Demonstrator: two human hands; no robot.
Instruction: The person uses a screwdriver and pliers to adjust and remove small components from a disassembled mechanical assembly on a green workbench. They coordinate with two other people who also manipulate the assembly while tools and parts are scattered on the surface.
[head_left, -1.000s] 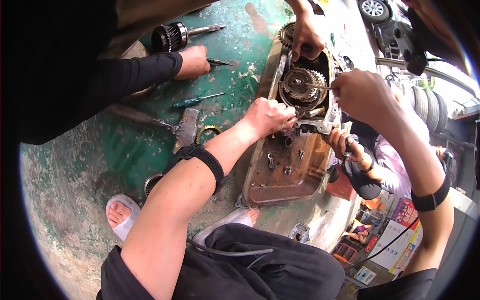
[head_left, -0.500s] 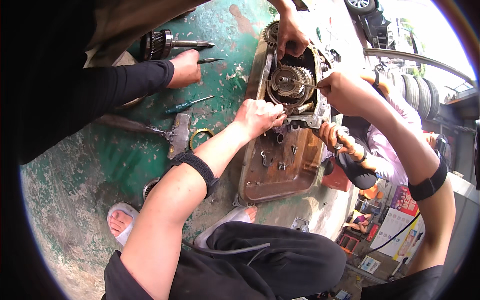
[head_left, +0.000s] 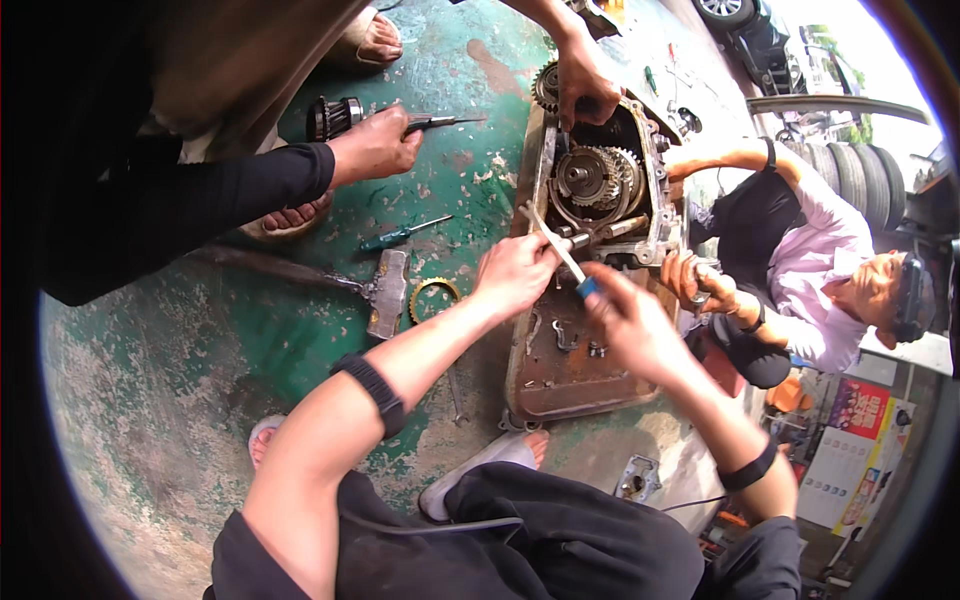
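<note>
My left hand is closed on a metal shaft at the lower edge of an open gear housing, just below its stacked gears. My right hand, blurred, grips the blue handle of a screwdriver, its pale blade slanting up-left across the shaft. A rusty metal tray with small parts lies under the housing. A co-worker's hand reaches into the housing's top; the other holds a dark pointed tool. Another person's hands are at the housing's right.
A sledgehammer, a toothed brass ring, a small screwdriver, a spanner and a geared shaft lie on the painted floor. A crouching person is at right, stacked tyres behind.
My right hand has swung down and left from the gears, now with the screwdriver slanting across the housing's lower edge. The crouching person at right has become more visible, one hand on the housing's side.
</note>
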